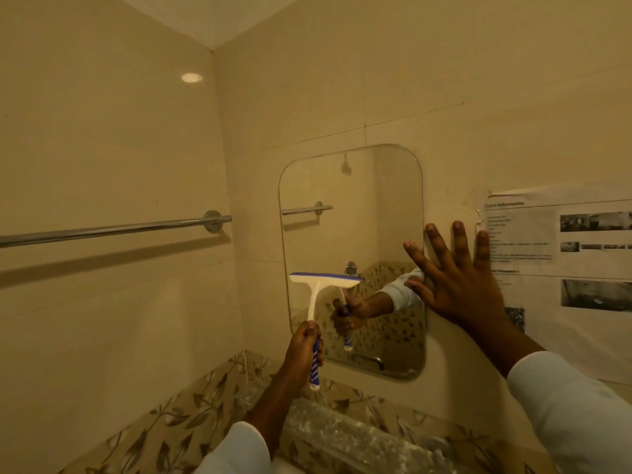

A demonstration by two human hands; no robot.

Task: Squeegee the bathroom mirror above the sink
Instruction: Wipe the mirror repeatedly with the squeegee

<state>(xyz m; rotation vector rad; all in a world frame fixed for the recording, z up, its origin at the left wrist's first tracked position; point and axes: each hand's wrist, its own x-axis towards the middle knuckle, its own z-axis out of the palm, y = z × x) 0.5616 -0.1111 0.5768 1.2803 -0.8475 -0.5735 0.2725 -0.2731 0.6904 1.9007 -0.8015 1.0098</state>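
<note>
Two hands: left hand (305, 343) grips squeegee (319, 304) against mirror (352, 217); right hand (458, 278) splayed flat beside it.

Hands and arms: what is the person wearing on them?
Both arms wear long, pale, whitish sleeves. The left sleeve and right sleeve are pushed back, leaving the forearms bare. The left hand and right hand are bare: no gloves, and no rings or watch that I can see.

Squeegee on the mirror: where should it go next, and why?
Probably straight down. The left hand holds the squeegee with its blade across the mirror's lower left part, glass remaining below it, while the right hand braces the mirror's right edge.
</note>
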